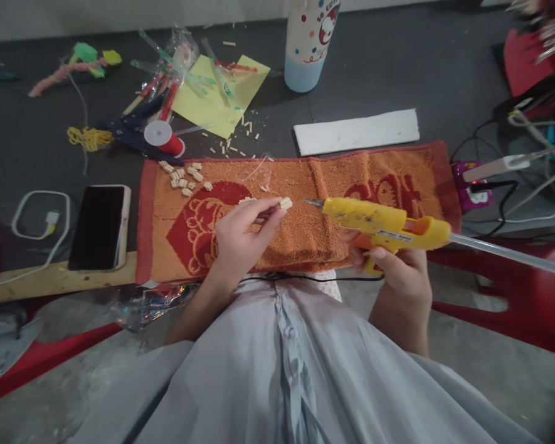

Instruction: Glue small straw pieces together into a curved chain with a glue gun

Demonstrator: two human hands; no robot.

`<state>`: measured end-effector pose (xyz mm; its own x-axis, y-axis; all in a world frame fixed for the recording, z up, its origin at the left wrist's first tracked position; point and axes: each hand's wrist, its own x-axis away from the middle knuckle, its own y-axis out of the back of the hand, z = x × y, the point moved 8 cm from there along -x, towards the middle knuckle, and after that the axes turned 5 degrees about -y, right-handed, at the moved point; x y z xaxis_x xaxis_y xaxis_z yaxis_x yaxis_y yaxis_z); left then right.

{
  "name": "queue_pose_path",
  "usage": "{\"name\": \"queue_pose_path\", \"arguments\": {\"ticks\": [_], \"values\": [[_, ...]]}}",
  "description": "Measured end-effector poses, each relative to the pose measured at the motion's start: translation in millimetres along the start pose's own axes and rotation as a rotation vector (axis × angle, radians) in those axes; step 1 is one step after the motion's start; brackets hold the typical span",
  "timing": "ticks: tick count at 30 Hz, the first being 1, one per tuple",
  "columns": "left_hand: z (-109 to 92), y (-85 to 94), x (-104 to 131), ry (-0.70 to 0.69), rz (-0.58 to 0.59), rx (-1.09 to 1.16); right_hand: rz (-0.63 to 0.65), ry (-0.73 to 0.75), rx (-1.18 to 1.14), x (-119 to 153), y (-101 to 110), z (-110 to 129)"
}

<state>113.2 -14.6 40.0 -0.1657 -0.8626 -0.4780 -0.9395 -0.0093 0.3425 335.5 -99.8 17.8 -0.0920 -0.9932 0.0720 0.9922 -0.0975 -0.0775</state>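
Note:
Between the thumb and forefinger of my left hand (245, 234) is a small bundle of short wooden sticks (285, 203). My right hand (404, 274) grips a yellow hot glue gun (370, 217), its nozzle pointing left, a short gap from the bundle. A clear glue stick (504, 248) sticks out of the gun's back end. Beneath both hands lies an orange towel (300, 234) with red patterns. Several similar stick bundles (182, 179) rest at the towel's upper left; another is partly hidden behind my left hand.
A phone (97, 228) and white cable (65, 234) lie left. Behind the towel are a red thread spool (166, 139), dark-handled pliers or cutters (134, 126), yellow paper (203, 105), stick scraps (231, 147), a white strip (356, 132) and a tumbler (308, 49). Cables and a power strip (474, 188) sit right.

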Motion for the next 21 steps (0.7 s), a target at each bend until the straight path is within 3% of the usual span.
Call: {"name": "queue_pose_path", "arguments": {"ticks": [5,9,13,14,17,21], "values": [[30.5,-13.2,10.1,0.434,-0.05,0.474,-0.189,0.081,0.302,-24.8,39.1,-0.6],[40.8,-22.2,14.2,0.621,-0.049,0.67,-0.369,0.2,1.07,-59.7,61.1,2.2],[47.4,-29.9,20.2,0.726,-0.026,0.756,-0.267,0.29,1.385,-90.3,63.3,-10.8],[48.4,-31.8,21.6,0.739,-0.016,0.768,-0.193,0.303,1.397,-93.9,58.9,-13.7],[49.9,-37.7,24.6,0.757,0.007,0.804,-0.172,0.318,1.375,-90.8,41.1,-3.3],[52.9,-46.2,27.8,0.804,0.0,0.844,0.003,0.366,0.998,-73.3,-16.2,22.0]]}}
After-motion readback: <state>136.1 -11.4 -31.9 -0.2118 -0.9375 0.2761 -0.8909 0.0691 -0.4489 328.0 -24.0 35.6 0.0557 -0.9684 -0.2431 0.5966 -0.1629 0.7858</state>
